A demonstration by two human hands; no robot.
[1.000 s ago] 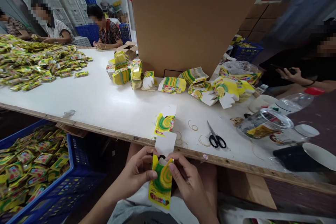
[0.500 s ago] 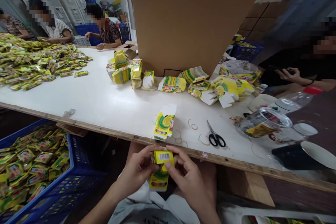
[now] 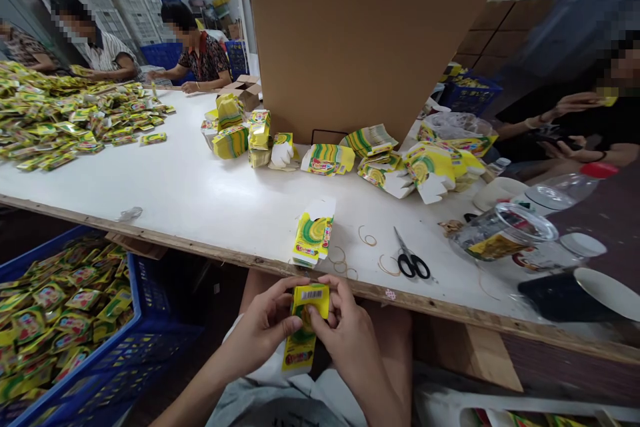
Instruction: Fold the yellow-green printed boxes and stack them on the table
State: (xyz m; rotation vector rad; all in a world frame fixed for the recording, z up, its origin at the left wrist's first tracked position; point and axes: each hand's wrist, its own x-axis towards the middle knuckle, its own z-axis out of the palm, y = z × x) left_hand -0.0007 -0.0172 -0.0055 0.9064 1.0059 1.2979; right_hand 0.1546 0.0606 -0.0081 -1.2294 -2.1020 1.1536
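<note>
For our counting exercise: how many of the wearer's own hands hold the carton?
2: the left hand on the left of the yellow carton, the right hand on its right.

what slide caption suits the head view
Left hand and right hand hold a yellow-and-green rectangular cardboard box at a white table.

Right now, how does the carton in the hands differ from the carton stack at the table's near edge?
Support: the held carton is between left hand and right hand; the carton stack lies on the table, untouched.
Far end: the held carton shows a barcode panel; the carton stack shows a white flap.
Count: the held carton looks single; the carton stack looks layered.
Shared: yellow-and-green print.
</note>
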